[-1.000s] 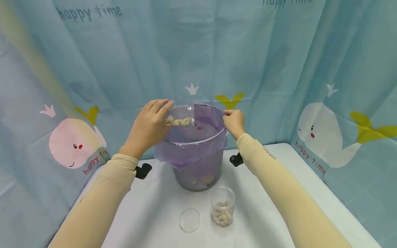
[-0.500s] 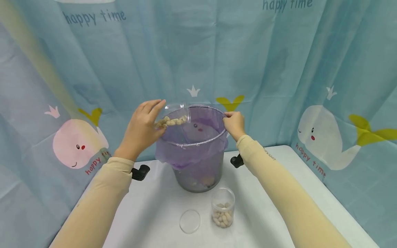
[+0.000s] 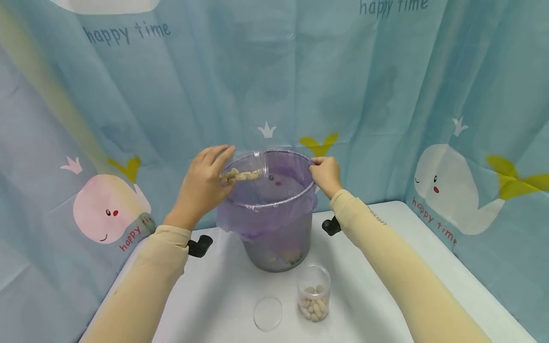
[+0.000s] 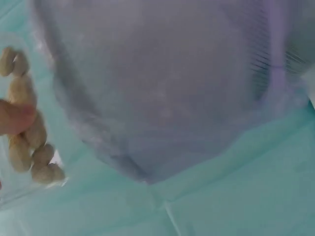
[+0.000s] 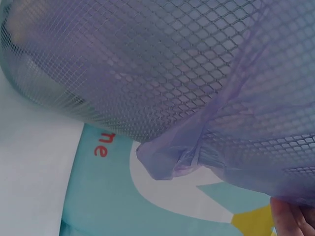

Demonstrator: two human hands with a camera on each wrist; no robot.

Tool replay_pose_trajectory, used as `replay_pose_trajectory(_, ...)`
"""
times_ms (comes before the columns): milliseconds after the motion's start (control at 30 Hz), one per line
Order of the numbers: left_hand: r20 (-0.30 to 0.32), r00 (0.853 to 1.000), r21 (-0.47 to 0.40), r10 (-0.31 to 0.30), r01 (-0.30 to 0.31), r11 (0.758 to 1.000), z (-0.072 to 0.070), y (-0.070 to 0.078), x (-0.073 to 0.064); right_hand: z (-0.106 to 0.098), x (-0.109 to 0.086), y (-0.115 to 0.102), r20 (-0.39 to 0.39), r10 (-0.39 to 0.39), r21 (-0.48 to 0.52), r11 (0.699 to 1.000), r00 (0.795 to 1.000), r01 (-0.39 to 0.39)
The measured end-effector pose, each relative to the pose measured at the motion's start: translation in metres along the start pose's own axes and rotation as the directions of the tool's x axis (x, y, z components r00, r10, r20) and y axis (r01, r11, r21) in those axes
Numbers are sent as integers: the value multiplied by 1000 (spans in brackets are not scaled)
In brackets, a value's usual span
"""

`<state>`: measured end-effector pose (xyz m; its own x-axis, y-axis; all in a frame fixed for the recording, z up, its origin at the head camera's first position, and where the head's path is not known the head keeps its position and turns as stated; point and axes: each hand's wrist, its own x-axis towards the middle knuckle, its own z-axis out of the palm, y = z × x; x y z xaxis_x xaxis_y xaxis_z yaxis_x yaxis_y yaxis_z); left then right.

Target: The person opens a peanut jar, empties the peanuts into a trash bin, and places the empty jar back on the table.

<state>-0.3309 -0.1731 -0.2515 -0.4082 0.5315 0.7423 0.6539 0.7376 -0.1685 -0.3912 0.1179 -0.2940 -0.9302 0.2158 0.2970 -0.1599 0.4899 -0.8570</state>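
In the head view my left hand [image 3: 201, 186] grips a clear plastic jar [image 3: 262, 164] lying on its side, its mouth pointing right over the bin's left rim. Peanuts [image 3: 242, 176] lie along the jar's lower wall. The left wrist view shows my thumb [image 4: 17, 118] across the jar, with peanuts [image 4: 20, 91] behind the clear wall. Below is a mesh bin [image 3: 276, 257] with a purple liner bag [image 3: 261, 221] folded over its rim. My right hand [image 3: 327, 175] pinches the rim at the right; its fingers [image 5: 288, 219] show on the liner in the right wrist view.
A second clear jar [image 3: 315, 281], part full of peanuts, stands upright on the white table [image 3: 223, 295] in front of the bin. Left of it a round clear lid [image 3: 268, 313] lies flat. A blue printed curtain [image 3: 240, 76] hangs behind and at both sides.
The left hand with the jar shifted slightly left, then partly back right. The jar stays sideways with peanuts inside. My right hand keeps its hold on the rim. The head view shifts a little.
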Motion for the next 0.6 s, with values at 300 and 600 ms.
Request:
replay_pose_trajectory(300, 122, 992, -8, 16, -15, 1000, 4, 3, -1, 0, -1, 5, 8, 4, -2, 1000, 1000, -4)
replay_pose_trajectory(600, 69, 997, -22, -46, 48, 999, -4, 7, -4, 0, -1, 5, 3, -3, -6, 1000, 1000, 3)
